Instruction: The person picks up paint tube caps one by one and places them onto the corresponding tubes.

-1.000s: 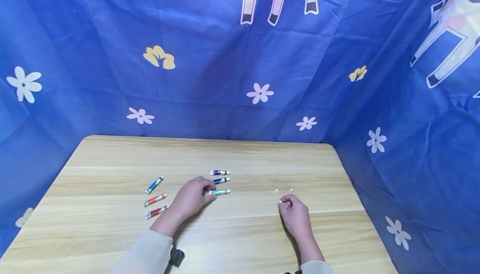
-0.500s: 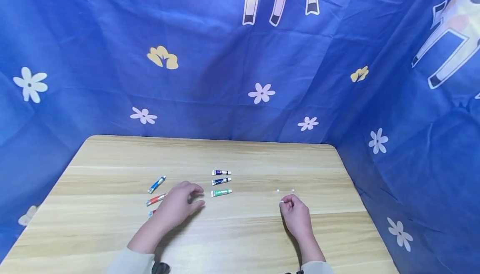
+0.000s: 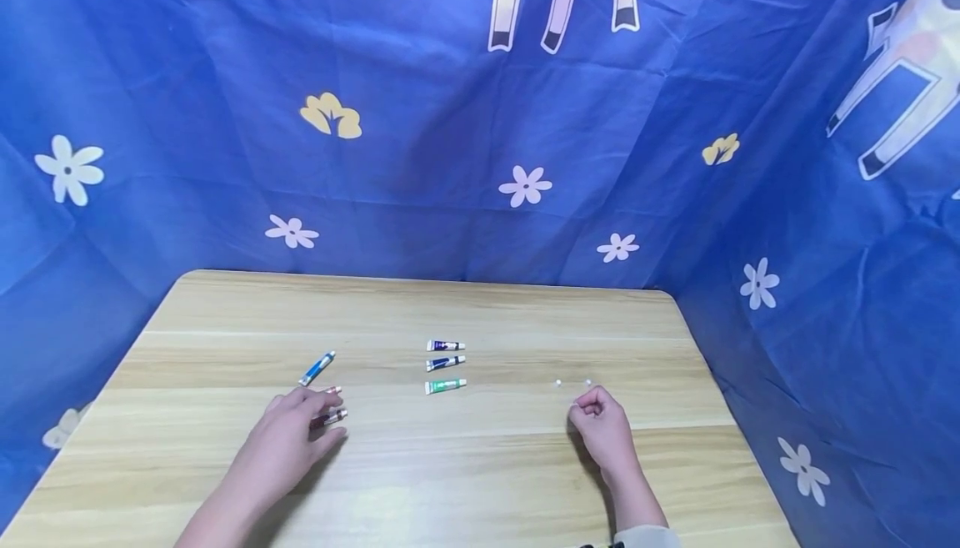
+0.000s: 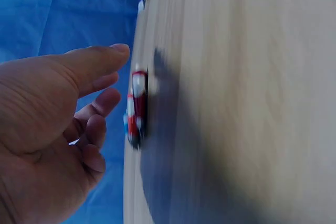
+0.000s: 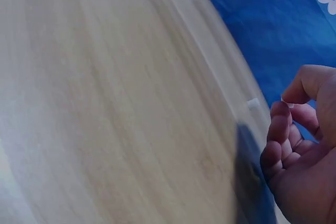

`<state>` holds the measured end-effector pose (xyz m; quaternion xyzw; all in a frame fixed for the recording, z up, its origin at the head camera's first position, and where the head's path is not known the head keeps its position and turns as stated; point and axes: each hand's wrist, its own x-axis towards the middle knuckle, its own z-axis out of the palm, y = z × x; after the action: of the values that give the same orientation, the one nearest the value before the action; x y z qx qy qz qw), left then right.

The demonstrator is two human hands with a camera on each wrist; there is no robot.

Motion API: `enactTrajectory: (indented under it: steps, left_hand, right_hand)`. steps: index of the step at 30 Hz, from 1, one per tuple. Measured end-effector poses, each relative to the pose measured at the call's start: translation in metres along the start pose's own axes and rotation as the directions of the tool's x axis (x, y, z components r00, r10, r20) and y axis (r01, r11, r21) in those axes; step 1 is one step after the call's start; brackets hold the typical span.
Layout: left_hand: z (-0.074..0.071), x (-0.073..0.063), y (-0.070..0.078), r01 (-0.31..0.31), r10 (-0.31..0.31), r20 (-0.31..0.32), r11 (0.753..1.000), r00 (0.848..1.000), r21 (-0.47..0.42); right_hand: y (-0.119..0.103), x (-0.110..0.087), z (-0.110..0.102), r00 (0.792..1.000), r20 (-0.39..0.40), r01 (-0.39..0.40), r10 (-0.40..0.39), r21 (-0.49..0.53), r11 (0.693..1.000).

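My left hand (image 3: 281, 444) hovers at the left of the table over a dark red paint tube (image 3: 327, 419) and an orange-red paint tube (image 3: 331, 390). Its thumb and fingers are apart; the left wrist view shows a gap between hand and tubes. Just beyond lies a blue paint tube (image 3: 317, 368). At the right, my right hand (image 3: 606, 429) pinches a small white cap (image 5: 287, 103) between thumb and forefinger, mostly hidden by the fingertips. Two similar white caps, one nearer the middle (image 3: 558, 382) and one further right (image 3: 588, 381), lie beyond that hand.
Mid-table, a purple paint tube (image 3: 446, 346), a navy paint tube (image 3: 446, 362) and a green paint tube (image 3: 446, 385) lie in a column. The wooden table (image 3: 465, 481) has blue printed cloth (image 3: 420, 156) hanging behind it and at both sides.
My left hand has left the green tube in the middle column and moved left to the red tubes. The right hand keeps its pinch and has shifted only slightly.
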<state>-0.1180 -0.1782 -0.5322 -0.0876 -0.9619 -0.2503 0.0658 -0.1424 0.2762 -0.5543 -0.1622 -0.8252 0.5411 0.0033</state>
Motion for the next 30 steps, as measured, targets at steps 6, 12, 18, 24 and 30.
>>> enactTrajectory:
  steps: [6, 12, 18, 24, 30]
  left_hand:
    - [-0.006, -0.012, -0.02, 0.059, -0.059, -0.011, 0.998, 0.998, 0.029]
    - [-0.006, -0.018, -0.028, 0.068, -0.067, -0.024, 0.997, 0.997, 0.048]
    - [-0.004, -0.018, -0.028, 0.067, -0.066, -0.029, 0.997, 0.997, 0.034]
    - [-0.003, -0.016, -0.026, 0.083, -0.083, -0.009, 0.996, 0.997, 0.014]
    - [-0.003, -0.017, -0.022, 0.088, -0.088, 0.018, 0.996, 0.996, -0.001]
  right_hand:
    - [-0.009, -0.005, 0.002, 0.999, 0.049, -0.015, 0.01, 0.095, 0.995]
    - [-0.028, -0.017, 0.007, 0.987, 0.141, 0.054, -0.079, 0.173, 0.984]
    - [-0.042, -0.036, 0.011, 0.945, 0.279, 0.129, -0.168, 0.153, 0.98]
    - [-0.047, -0.051, 0.017, 0.892, 0.383, 0.245, -0.24, 0.037, 0.969]
    - [-0.048, -0.061, 0.021, 0.869, 0.432, 0.259, -0.241, 0.018, 0.966]
